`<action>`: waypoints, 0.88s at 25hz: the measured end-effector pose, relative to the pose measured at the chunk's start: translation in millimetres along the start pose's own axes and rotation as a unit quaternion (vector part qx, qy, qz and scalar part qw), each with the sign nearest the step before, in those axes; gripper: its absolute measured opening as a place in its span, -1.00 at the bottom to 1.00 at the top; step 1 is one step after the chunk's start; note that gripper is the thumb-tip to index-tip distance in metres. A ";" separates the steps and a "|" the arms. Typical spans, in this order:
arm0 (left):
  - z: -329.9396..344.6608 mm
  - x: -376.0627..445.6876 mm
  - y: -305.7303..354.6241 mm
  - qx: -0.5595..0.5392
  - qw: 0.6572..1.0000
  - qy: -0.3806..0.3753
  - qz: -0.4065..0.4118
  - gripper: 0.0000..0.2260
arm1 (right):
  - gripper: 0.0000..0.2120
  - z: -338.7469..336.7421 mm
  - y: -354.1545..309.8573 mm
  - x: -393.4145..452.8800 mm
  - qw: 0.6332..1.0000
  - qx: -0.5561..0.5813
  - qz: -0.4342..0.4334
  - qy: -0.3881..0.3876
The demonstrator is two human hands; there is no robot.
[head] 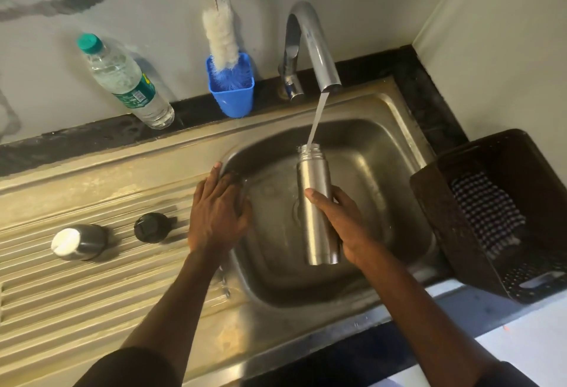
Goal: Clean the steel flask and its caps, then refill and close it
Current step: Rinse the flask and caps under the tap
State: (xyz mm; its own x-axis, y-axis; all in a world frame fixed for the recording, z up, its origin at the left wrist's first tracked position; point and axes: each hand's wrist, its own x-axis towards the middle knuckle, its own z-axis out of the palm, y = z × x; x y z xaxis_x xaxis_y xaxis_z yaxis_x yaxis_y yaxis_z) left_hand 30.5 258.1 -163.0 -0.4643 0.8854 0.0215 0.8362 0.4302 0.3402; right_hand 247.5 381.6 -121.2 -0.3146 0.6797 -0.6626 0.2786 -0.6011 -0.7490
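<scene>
Holding the steel flask [316,199] upright at centre right of the frame, over the basin of the sink [395,110], the right hand [346,227] wraps thumb and fingers round the lower half of the body, thumb on the near face. The flask's long axis runs near vertical, its open threaded mouth directly under the tap [313,46]. The water stream [319,116] falls from the spout into that mouth. The left hand [217,211] lies flat at the basin's left rim, fingers straight and together, palm down, holding nothing.

Both caps sit apart on the ribbed drainboard [92,294] at lower left: a steel outer cap [79,242] with a white inside showing, and, to its right, a black inner cap [152,227]. The left hand lies nearer to them than the right, the black one being closest.

At the upper centre a bottle brush [219,37] stands in a blue holder [233,95]; a plastic water bottle [122,80] leans against the wall at upper left. A dark basket [435,202] holding a checked cloth [487,211] occupies the right edge.

Judged from this arrangement, the flask is being rinsed or filled; whichever follows, the mouth-to-stream alignment governs it.
</scene>
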 end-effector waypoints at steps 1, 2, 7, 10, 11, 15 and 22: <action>0.0 -0.5 0.1 0.002 1.000 -0.001 0.001 -0.60 | -0.57 -0.3 0.7 -0.4 1.000 0.001 -0.016 0.009; 0.3 -0.5 0.0 0.004 1.000 -0.003 0.001 -0.62 | -0.53 -0.2 1.5 1.7 0.999 -0.012 -0.030 0.010; 1.9 0.6 -1.3 0.016 1.000 -0.006 0.002 -0.69 | -0.51 -1.9 5.2 19.1 0.991 -0.114 -0.075 0.009; 2.4 1.2 -0.4 0.024 1.000 -0.012 -0.005 -0.68 | -0.49 -5.4 0.5 29.6 0.981 -0.172 -0.090 0.007; 2.0 1.1 0.0 0.027 1.000 -0.012 -0.002 -0.68 | -0.47 -5.9 -1.6 31.3 0.978 -0.184 -0.095 0.006; 0.6 2.8 -0.2 0.030 1.000 -0.008 0.003 -0.59 | -0.33 -2.0 -17.0 47.1 0.972 -0.187 -0.143 0.013; -0.4 1.8 -0.6 0.050 0.998 -0.025 -0.004 -0.47 | -0.24 -9.5 -21.8 69.8 0.964 -0.217 -0.152 -0.034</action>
State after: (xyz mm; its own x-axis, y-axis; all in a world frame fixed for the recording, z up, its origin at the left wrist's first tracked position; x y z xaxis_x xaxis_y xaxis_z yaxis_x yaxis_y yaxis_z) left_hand 29.0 259.4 -162.8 -0.4585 0.8882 -0.0281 0.8584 0.4509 0.2446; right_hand 228.1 446.1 -151.1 -0.4963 0.7582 -0.4228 0.5132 -0.1366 -0.8473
